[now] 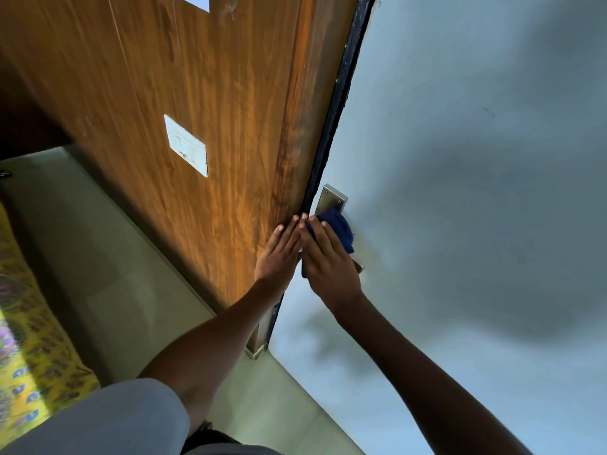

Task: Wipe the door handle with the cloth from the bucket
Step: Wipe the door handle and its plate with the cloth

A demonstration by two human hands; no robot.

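A dark blue cloth is pressed over the door handle on the pale blue door. My right hand lies flat on the cloth and covers the lever; only the top of the metal handle plate and a tip of metal below my hand show. My left hand rests flat, fingers together, on the wood-grain panel right beside the door's dark edge. The bucket is not in view.
A white switch plate sits on the wood panel to the left. Below are pale floor tiles and a yellow patterned fabric at the lower left. My grey sleeve fills the bottom.
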